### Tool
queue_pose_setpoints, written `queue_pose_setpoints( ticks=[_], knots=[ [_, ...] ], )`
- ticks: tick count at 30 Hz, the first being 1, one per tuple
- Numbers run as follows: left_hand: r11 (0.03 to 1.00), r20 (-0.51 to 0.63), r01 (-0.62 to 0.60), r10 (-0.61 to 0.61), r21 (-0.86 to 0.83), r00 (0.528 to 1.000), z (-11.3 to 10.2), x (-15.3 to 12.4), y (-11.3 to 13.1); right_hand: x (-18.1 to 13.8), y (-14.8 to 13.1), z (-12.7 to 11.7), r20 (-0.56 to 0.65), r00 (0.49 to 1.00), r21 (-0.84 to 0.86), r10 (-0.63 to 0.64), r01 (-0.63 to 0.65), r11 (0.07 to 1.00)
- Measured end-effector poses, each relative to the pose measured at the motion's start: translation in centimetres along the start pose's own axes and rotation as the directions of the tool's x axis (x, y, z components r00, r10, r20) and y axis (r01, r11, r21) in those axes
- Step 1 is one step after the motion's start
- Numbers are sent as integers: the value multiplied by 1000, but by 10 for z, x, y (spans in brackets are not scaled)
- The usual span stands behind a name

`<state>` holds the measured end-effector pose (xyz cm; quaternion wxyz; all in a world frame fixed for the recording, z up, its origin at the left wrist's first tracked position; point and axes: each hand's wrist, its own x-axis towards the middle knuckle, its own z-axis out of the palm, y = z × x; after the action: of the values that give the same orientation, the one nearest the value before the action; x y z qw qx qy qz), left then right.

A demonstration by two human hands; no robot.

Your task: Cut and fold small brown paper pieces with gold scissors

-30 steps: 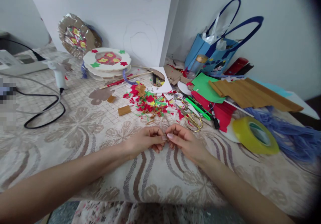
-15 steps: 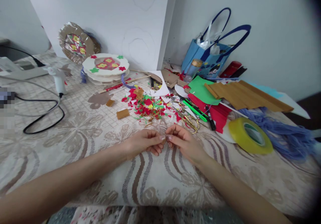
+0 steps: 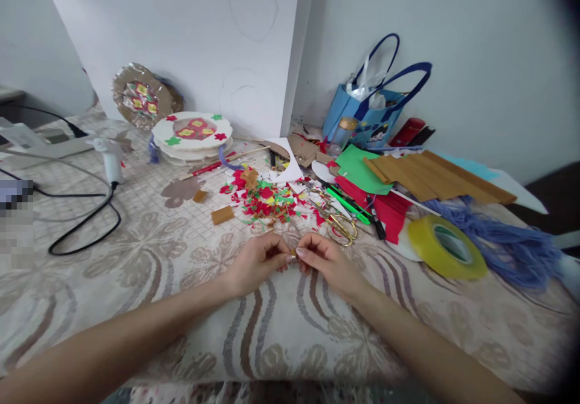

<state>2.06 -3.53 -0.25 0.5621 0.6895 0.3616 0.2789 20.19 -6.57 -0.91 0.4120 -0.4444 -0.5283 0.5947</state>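
Observation:
My left hand point(image 3: 261, 263) and my right hand point(image 3: 322, 260) meet fingertip to fingertip above the patterned tablecloth point(image 3: 267, 343). Pinched between them is a small golden-brown piece of paper point(image 3: 293, 252), mostly hidden by the thumbs and fingers. Just beyond the hands lies a heap of red, green, yellow and white paper scraps point(image 3: 267, 202). Gold-handled scissors point(image 3: 343, 230) rest right behind my right hand. A brown paper rectangle point(image 3: 222, 214) lies flat beyond my left hand, with a smaller brown piece point(image 3: 200, 195) behind it.
At left are a glue gun point(image 3: 112, 161) and its looping cable. Flower-decorated white discs point(image 3: 193, 131) stand at the back. Yellow tape point(image 3: 446, 247), blue yarn point(image 3: 507, 241), green paper point(image 3: 362, 169), brown crepe paper point(image 3: 437, 176) and a blue bag point(image 3: 367, 111) fill the right.
Both hands stay together, with slightly shifted fingers. A bit of golden-brown paper now shows between the fingertips. The whole view has tilted a little upward.

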Motion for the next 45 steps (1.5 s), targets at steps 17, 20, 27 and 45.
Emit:
queue_pose_setpoints(
  ticks=[17, 20, 27, 45],
  knots=[
    [998, 5, -25, 25, 63, 1000, 2, 0, -6, 0, -3, 2, 26, 999, -139, -44, 47, 989],
    [999, -5, -23, 23, 34, 1000, 3, -1, -4, -2, -4, 3, 22, 996, -156, -88, 90, 984],
    [992, -17, 19, -22, -123, 1000, 6, 0, -6, 0, -3, 1, -18, 992, -162, -125, 121, 979],
    [982, 32, 55, -50, -181, 998, 8, 0, -5, -2, -2, 0, -23, 995, -158, -96, 92, 983]
  ],
)
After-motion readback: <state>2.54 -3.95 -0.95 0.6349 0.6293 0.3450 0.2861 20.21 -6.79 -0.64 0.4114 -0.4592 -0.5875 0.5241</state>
